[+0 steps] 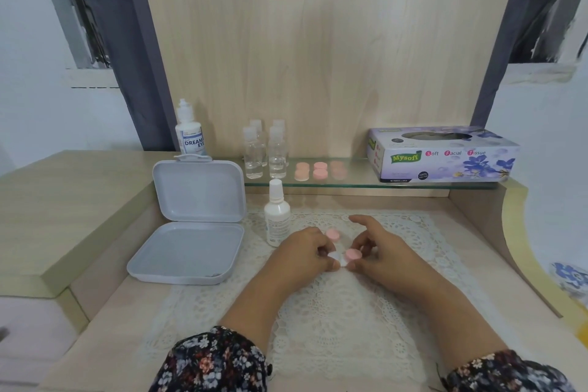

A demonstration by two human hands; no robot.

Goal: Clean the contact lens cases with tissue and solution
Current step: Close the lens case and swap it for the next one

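Observation:
A contact lens case with a white body (338,257) and two pink caps lies on the lace mat (321,312). My left hand (302,254) holds the white body from the left. My right hand (378,248) pinches the near pink cap (353,254) with thumb and fingers. The far pink cap (333,234) shows between my hands. A small white solution bottle (276,216) stands upright just left of my left hand. A purple tissue box (442,154) sits on the glass shelf at right.
An open grey plastic box (191,232) lies at left. On the glass shelf (350,184) stand several clear bottles (265,153), more pink lens cases (318,170) and a larger solution bottle (190,130). Raised wooden ledges flank the desk.

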